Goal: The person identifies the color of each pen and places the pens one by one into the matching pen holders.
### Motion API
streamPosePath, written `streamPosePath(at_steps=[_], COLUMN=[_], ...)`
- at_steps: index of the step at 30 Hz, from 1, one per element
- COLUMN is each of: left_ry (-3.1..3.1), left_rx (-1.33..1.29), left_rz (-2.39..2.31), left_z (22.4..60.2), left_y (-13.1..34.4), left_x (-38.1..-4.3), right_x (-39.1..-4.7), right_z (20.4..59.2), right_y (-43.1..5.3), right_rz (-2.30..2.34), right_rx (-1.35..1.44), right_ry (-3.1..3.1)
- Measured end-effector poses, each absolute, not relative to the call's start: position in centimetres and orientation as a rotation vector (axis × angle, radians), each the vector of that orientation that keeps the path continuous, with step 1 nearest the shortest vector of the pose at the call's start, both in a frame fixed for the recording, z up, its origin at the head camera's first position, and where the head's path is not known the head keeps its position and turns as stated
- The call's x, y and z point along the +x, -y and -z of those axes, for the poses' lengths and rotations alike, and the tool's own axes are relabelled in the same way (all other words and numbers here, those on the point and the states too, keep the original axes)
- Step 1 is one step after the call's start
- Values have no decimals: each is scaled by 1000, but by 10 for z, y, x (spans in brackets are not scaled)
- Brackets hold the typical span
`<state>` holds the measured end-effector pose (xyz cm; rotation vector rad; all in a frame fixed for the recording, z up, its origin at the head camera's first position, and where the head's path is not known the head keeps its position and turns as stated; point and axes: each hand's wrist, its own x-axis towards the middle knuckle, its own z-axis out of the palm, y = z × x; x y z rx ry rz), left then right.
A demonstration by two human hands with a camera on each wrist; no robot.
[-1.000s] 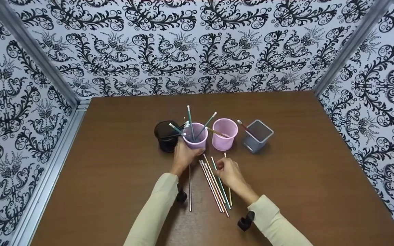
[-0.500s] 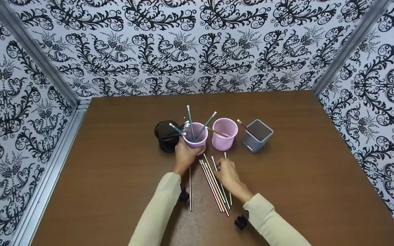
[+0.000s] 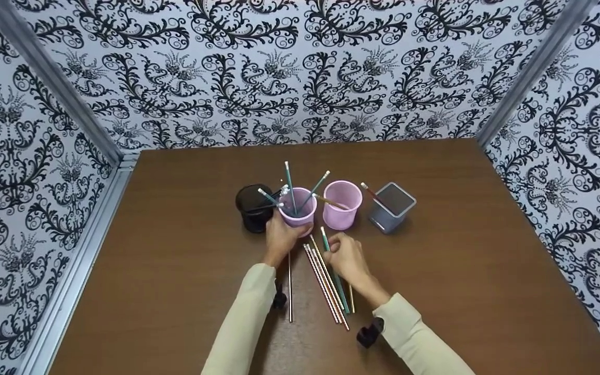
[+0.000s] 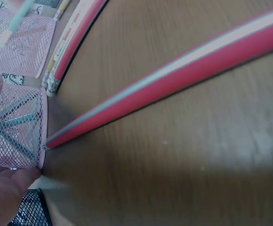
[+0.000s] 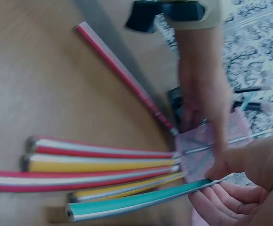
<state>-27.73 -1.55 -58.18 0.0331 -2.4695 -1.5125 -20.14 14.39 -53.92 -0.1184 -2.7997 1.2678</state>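
My left hand grips the left pink mesh cup around its side, fingers on one side and thumb on the other. Several green pencils lean inside that cup. My right hand pinches a green pencil between thumb and fingers near its eraser end. The eraser end of this pencil points toward the cups. Beside it on the table lies a row of red and yellow pencils. A single red pencil lies apart, its eraser end close to the gripped cup.
A black mesh cup stands left of the gripped cup, holding dark pencils. To the right are another pink cup with a yellow pencil and a square grey mesh holder with a red one. Patterned walls surround the brown table.
My right hand has taken hold of the green pencil and shifted it slightly toward the cups, its eraser end now higher in the head view. My left hand stays on the pink cup.
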Motion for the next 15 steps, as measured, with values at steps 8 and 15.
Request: streamPosePath(at_steps=[8, 15], left_ry=[2433, 2446], left_rx=[-22, -26], left_rz=[1534, 1530], left_z=[582, 581], left_y=[17, 16], left_x=[-275, -275], right_x=[-211, -230], right_z=[498, 463], right_y=[-140, -134], right_rz=[-1334, -1460], right_rx=[-38, 53], right_ry=[2618, 2390])
